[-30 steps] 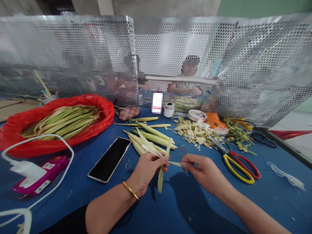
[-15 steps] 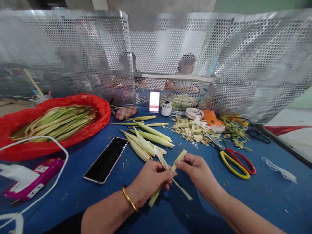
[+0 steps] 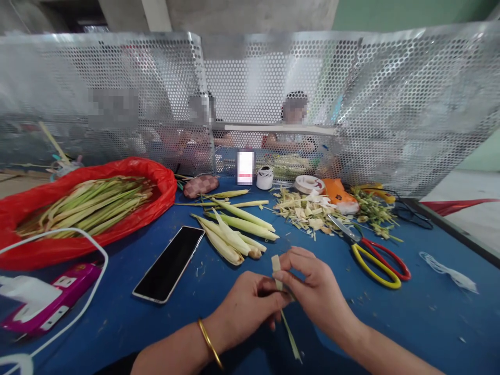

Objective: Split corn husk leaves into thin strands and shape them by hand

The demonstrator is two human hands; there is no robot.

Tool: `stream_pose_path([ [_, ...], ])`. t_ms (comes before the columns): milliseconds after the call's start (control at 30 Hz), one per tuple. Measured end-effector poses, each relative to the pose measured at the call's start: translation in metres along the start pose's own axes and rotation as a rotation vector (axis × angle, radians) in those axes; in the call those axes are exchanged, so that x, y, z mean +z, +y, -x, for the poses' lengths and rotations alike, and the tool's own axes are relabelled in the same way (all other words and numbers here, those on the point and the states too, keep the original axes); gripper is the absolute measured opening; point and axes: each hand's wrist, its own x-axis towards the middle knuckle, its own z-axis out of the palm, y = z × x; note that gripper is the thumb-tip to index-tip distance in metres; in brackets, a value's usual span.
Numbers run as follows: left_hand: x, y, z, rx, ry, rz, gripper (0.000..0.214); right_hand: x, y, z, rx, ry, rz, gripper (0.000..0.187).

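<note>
My left hand is closed, its thumb and fingers pinching a pale green leaf strip. My right hand grips the same strip close to its upper end, thumb against fingers. A thin tail of leaf hangs below the hands toward the table. The fingers hide the middle of the strip. Beyond my hands lie several pale green husk bundles. To the right, scissors with one red and one yellow handle rest with their blades toward a heap of leaf scraps.
A black-screened phone lies left of my hands. Farther left are a red plastic bag of long leaves and a purple power strip with a white cable. White string lies right. A perforated metal screen stands behind, people beyond it.
My hands have come closer together and slightly nearer to me. The strip's top now stands more upright, and the lower piece that stuck out at the left no longer shows.
</note>
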Motion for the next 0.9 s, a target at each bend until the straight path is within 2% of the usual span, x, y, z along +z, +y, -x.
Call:
stream_pose_path([
  [133, 0.0, 0.002, 0.0, -0.059, 0.014, 0.115, 0.038, -0.001, 0.003, -0.001, -0.058, 0.035, 0.046, 0.019],
  [200, -0.003, 0.006, -0.002, -0.095, 0.102, 0.239, 0.039, -0.008, 0.002, -0.002, -0.124, 0.109, 0.132, 0.011],
  [300, -0.01, 0.011, -0.004, -0.068, 0.25, 0.383, 0.038, -0.019, -0.007, 0.0, -0.236, 0.216, 0.263, 0.012],
  [400, -0.016, 0.014, -0.004, -0.006, 0.322, 0.501, 0.038, -0.017, -0.014, 0.007, -0.236, 0.097, 0.275, 0.018],
  [500, -0.015, 0.013, -0.005, 0.03, 0.36, 0.556, 0.04, -0.002, -0.011, 0.013, -0.065, -0.106, 0.231, 0.013],
  [567, -0.013, 0.013, -0.005, 0.031, 0.374, 0.566, 0.039, 0.008, -0.006, 0.015, 0.031, -0.204, 0.148, 0.018],
  [633, -0.011, 0.012, -0.006, 0.039, 0.398, 0.565, 0.038, 0.014, -0.002, 0.016, 0.041, -0.234, 0.084, 0.024],
  [767, -0.009, 0.012, -0.007, 0.047, 0.47, 0.536, 0.033, 0.015, -0.001, 0.016, 0.005, -0.259, 0.024, 0.023],
  [833, -0.01, 0.012, -0.007, 0.02, 0.474, 0.525, 0.032, 0.014, -0.002, 0.015, 0.062, -0.293, -0.035, 0.024],
  [900, -0.012, 0.013, -0.007, 0.012, 0.467, 0.53, 0.034, 0.013, -0.001, 0.013, 0.195, -0.316, -0.164, 0.025],
])
